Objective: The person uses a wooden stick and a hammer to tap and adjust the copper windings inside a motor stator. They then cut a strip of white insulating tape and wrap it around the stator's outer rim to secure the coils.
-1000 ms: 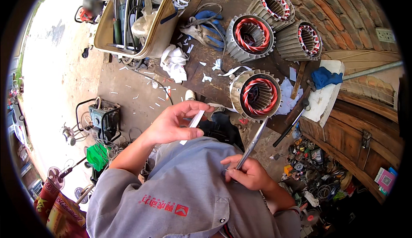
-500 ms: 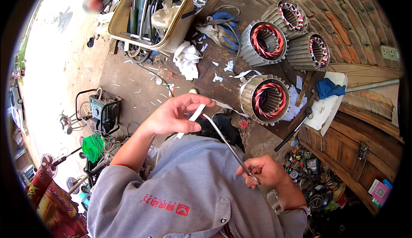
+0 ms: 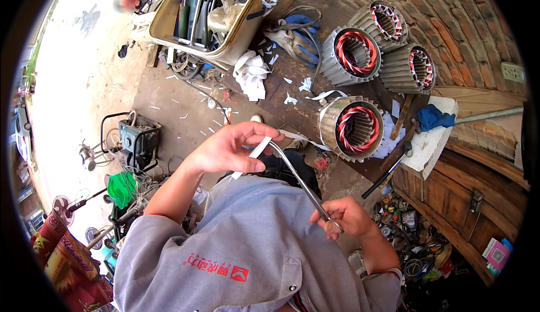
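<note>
Item: long metal scissors [image 3: 298, 178], bright steel, thin curved blades, held in front of the person's chest above a grey work shirt [image 3: 236, 256]; the right hand [image 3: 343, 217] is closed around the handles low and to the right, wrist bent inward, blades pointing up and left. Item: one narrow strip of white paper [image 3: 252, 155], flat and stiff, pinched between thumb and fingers of the left hand [image 3: 228, 149], which is raised with palm turned toward the body, forearm bare; the scissor tips meet the strip at its upper end. Stators, four counted: ribbed grey metal cylinders with red-and-white wound coils inside, the nearest stator [image 3: 350, 127] lying on a dark wooden bench [image 3: 304, 59] just beyond the hands, three more further back near a brick wall [image 3: 450, 25]. One tan plastic tub [image 3: 169, 22] of long tools, upper left. One crumpled white cloth [image 3: 250, 75]; one blue cloth [image 3: 436, 118] on a white board. Small white paper scraps, many, scattered over bench and concrete floor. One green object [image 3: 121, 188] and one dark framed machine [image 3: 138, 140] on the floor, left
</note>
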Tool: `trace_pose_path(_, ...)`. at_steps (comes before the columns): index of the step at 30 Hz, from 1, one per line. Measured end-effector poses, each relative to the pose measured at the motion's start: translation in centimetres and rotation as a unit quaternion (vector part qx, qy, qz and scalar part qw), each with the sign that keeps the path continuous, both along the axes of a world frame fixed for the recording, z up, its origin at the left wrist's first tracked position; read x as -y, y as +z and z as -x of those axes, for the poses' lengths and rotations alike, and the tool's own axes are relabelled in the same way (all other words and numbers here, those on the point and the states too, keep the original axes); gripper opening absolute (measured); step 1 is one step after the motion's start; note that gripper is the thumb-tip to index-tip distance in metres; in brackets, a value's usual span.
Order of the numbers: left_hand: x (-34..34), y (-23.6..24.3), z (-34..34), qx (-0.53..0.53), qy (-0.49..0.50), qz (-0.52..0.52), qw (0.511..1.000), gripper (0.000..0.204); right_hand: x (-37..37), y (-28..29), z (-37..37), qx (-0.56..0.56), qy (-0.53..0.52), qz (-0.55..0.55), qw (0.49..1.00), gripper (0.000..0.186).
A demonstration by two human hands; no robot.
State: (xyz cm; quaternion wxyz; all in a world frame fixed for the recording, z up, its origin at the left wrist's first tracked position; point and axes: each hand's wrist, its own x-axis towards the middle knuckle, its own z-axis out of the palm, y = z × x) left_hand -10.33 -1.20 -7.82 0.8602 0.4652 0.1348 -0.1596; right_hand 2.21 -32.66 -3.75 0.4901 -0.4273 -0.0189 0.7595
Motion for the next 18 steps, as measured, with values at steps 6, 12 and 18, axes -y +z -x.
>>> trace_pose_path(6,0.5,0.3,-0.3,0.001,-0.009,-0.003,1.0,0.064,-0.1,-0.1,0.3,-0.009,0.018,0.005,1.0,0.038)
trace_pose_path(12,1.0,-0.2,-0.7,0.003,-0.048,-0.002,0.999,0.061,-0.3,-0.4,0.6,-0.044,0.026,-0.028,0.998,0.036)
trace_pose_path(18,1.0,-0.5,-1.0,0.003,-0.085,-0.012,0.996,0.062,0.1,-1.8,1.2,-0.045,0.006,-0.033,0.998,0.029)
